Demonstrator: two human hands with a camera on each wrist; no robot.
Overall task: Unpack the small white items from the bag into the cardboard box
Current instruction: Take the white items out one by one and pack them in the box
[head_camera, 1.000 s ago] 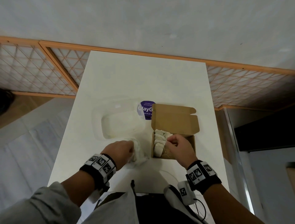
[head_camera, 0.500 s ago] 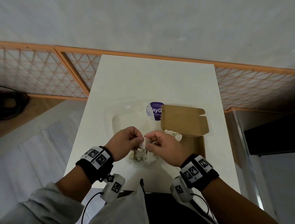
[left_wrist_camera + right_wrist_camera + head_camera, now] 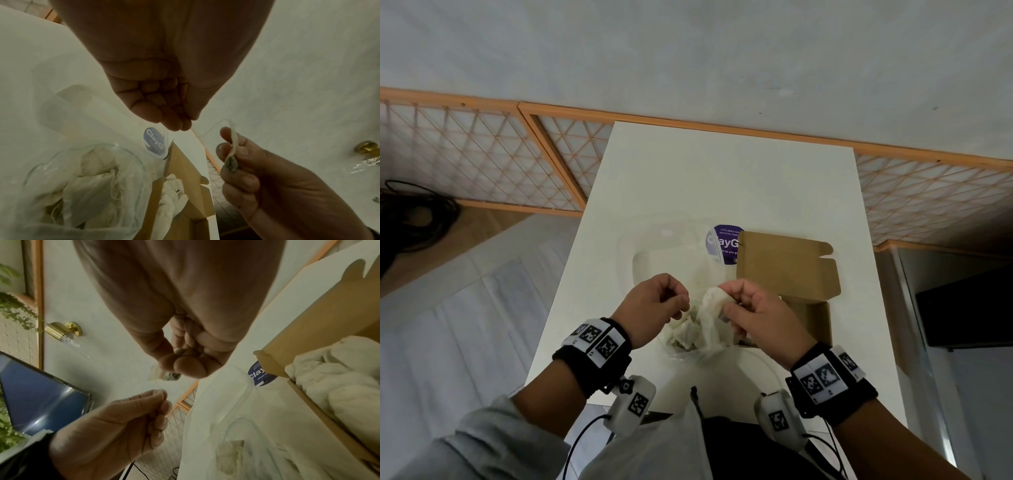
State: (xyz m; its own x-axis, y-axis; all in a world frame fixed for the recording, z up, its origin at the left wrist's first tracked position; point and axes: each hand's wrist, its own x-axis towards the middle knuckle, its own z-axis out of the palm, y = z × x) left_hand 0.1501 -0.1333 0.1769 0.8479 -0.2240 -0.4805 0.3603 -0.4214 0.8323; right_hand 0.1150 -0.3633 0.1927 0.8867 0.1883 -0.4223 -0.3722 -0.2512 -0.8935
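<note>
Above the clear plastic bag (image 3: pixel 681 342), my right hand (image 3: pixel 726 305) pinches a small white pouch (image 3: pixel 710 298) between thumb and fingers. Close to its left, my left hand (image 3: pixel 683 301) has its fingers curled and pinches what looks like a thin string running to that pouch (image 3: pixel 156 374). The bag (image 3: pixel 92 178) stands open on the table with several more white pouches inside. Just right of it, the brown cardboard box (image 3: pixel 822 322) has its lid folded back. Several white pouches (image 3: pixel 339 369) lie along its left side.
A clear plastic container with a purple label (image 3: pixel 726 243) lies behind the bag, touching the box lid. The narrow white table (image 3: pixel 722 178) drops off at both sides. A lattice screen (image 3: pixel 482 161) lines the wall, and black cables (image 3: pixel 410 222) lie on the floor at left.
My right hand left the box, crossed to the bag and took hold of a pouch. Both hands then rose a little above the bag, and the left hand let go of the bag.
</note>
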